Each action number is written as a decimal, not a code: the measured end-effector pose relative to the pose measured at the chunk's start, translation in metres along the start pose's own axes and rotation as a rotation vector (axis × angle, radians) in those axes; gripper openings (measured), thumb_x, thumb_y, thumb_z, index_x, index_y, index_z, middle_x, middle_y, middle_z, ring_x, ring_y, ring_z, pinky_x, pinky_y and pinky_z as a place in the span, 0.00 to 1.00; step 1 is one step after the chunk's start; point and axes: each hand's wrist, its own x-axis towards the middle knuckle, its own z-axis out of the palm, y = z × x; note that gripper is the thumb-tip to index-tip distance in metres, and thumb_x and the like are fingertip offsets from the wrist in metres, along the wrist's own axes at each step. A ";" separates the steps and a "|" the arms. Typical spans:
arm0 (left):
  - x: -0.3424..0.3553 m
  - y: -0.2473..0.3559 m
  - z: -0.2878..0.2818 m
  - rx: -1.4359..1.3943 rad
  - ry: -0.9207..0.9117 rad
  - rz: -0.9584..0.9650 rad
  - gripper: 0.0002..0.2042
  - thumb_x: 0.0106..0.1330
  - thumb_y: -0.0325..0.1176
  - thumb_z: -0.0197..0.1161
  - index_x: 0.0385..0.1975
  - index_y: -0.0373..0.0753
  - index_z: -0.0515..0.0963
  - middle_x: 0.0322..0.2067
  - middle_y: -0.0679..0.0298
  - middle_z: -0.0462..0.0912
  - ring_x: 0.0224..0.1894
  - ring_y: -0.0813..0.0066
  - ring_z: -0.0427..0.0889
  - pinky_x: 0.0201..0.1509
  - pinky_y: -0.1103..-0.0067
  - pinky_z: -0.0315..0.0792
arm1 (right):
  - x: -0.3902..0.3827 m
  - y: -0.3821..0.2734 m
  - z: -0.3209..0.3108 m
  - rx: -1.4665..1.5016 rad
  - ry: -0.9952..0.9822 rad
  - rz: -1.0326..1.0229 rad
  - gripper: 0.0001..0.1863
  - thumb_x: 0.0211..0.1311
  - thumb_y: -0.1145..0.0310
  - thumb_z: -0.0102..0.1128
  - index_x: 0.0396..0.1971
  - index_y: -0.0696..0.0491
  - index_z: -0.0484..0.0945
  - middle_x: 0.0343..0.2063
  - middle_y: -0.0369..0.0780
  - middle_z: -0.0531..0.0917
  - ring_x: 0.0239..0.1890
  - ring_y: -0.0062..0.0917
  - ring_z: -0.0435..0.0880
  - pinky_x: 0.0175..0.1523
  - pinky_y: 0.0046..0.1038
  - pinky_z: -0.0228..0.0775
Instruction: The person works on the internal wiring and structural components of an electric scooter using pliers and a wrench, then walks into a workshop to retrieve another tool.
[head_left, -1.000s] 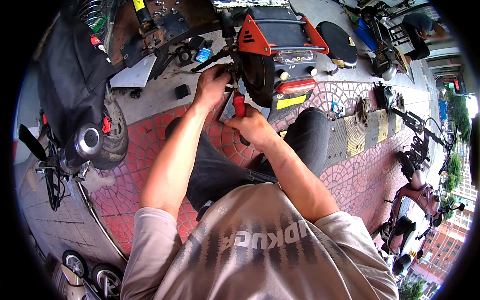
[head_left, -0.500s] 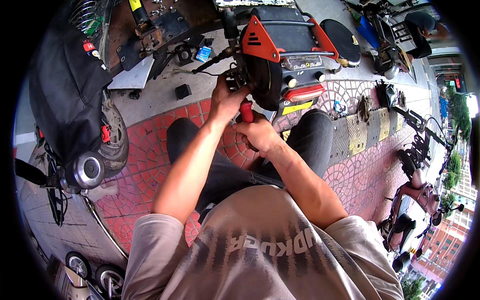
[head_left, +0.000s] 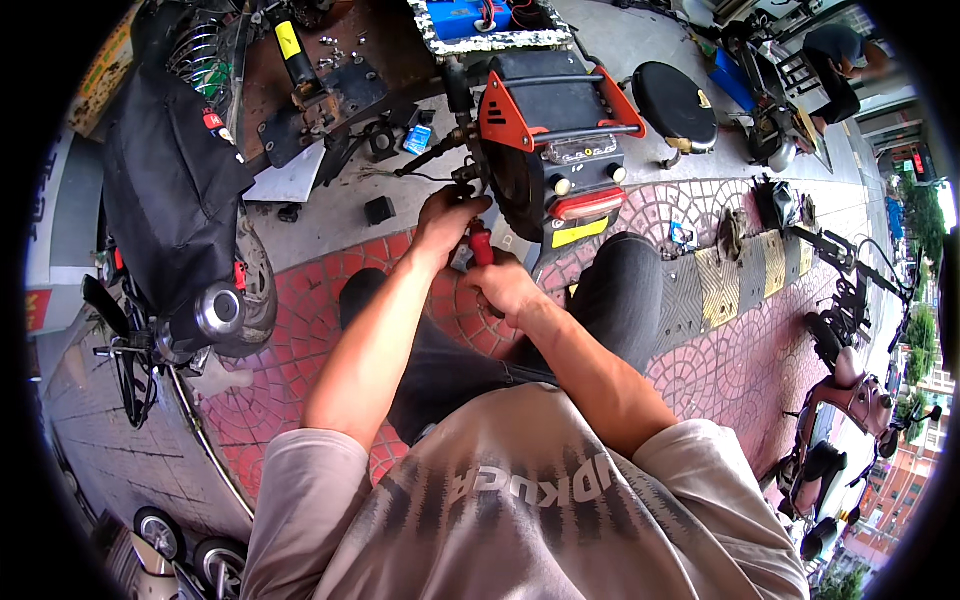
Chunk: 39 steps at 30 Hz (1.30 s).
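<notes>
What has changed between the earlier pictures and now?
The left hand moved down and right, closer to the red-handled screwdriver; the view shifted, revealing a blue rectangular block. The right hand kept its grip; the black scooter with orange rack stayed.

Round black seat (head_left: 675, 107), yellow-and-black ramp (head_left: 720, 292), pink scooter (head_left: 862, 406)

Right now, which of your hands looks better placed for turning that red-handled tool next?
Probably the right: the right hand is wrapped around the red handle, while the left hand is farther up, near the scooter's dark wheel.
</notes>
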 end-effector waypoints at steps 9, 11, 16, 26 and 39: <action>-0.009 0.030 -0.020 -0.261 -0.117 -0.060 0.13 0.71 0.34 0.57 0.48 0.32 0.80 0.42 0.57 0.87 0.43 0.63 0.86 0.47 0.64 0.82 | -0.009 0.012 0.001 -0.041 -0.030 -0.201 0.14 0.56 0.66 0.63 0.40 0.57 0.79 0.26 0.40 0.84 0.24 0.27 0.84 0.32 0.30 0.76; -0.009 0.022 -0.029 -0.301 -0.098 -0.053 0.13 0.71 0.35 0.57 0.47 0.33 0.80 0.43 0.56 0.87 0.44 0.63 0.86 0.48 0.64 0.81 | -0.016 0.007 0.002 -0.052 -0.027 -0.198 0.15 0.56 0.66 0.63 0.42 0.58 0.79 0.29 0.42 0.85 0.29 0.29 0.86 0.39 0.32 0.77; -0.018 0.023 -0.028 -0.303 -0.068 -0.073 0.13 0.72 0.36 0.57 0.48 0.34 0.80 0.44 0.55 0.86 0.45 0.62 0.86 0.50 0.66 0.78 | -0.017 0.003 -0.007 -0.157 -0.025 -0.187 0.19 0.57 0.65 0.64 0.47 0.58 0.80 0.37 0.45 0.86 0.43 0.33 0.86 0.52 0.34 0.75; -0.016 0.021 -0.016 -0.305 0.050 0.003 0.11 0.72 0.34 0.58 0.45 0.34 0.81 0.40 0.57 0.87 0.41 0.64 0.87 0.46 0.66 0.82 | -0.007 -0.014 -0.011 -0.346 -0.012 -0.186 0.23 0.58 0.60 0.68 0.46 0.61 0.80 0.39 0.49 0.85 0.45 0.37 0.84 0.51 0.35 0.74; -0.026 0.025 -0.006 -0.153 0.017 0.106 0.11 0.72 0.35 0.63 0.43 0.34 0.82 0.37 0.61 0.86 0.34 0.72 0.86 0.39 0.74 0.81 | 0.017 0.025 -0.004 -0.180 0.085 -0.280 0.22 0.60 0.63 0.70 0.49 0.59 0.74 0.27 0.42 0.80 0.26 0.28 0.78 0.31 0.31 0.68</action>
